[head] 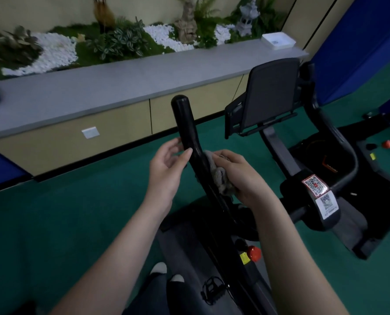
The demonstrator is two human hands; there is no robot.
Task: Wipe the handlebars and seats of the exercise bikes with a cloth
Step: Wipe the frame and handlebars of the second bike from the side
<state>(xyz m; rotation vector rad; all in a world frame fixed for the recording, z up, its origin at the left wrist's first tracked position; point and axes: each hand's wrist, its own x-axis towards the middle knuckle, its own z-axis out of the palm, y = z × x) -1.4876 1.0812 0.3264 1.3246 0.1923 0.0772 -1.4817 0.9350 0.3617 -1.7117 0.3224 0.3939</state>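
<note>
**Halfway down the bar, trying not to lose the rag**

So my right hand (237, 176) is curled round a bunched grey terry cloth (221, 178), pressing it against the right side of the black padded handlebar tube (190, 137) of the near exercise bike, roughly mid-length where it bends. My left hand (166, 169) sits on the other side, fingers loose and mostly straight, thumb just touching the tube, not really gripping anything.

What could go sideways, I reckon: the cloth is wadded up, so only a small patch meets the bar and I'd likely miss the far side and the rounded top end. With my left hand this slack, the bar isn't steadied either, so a hard push could slide the rag off. A loose corner hangs low near the frame and might snag.

The second bike's dark grey console panel (273, 92) stands to the right, untouched.
</note>
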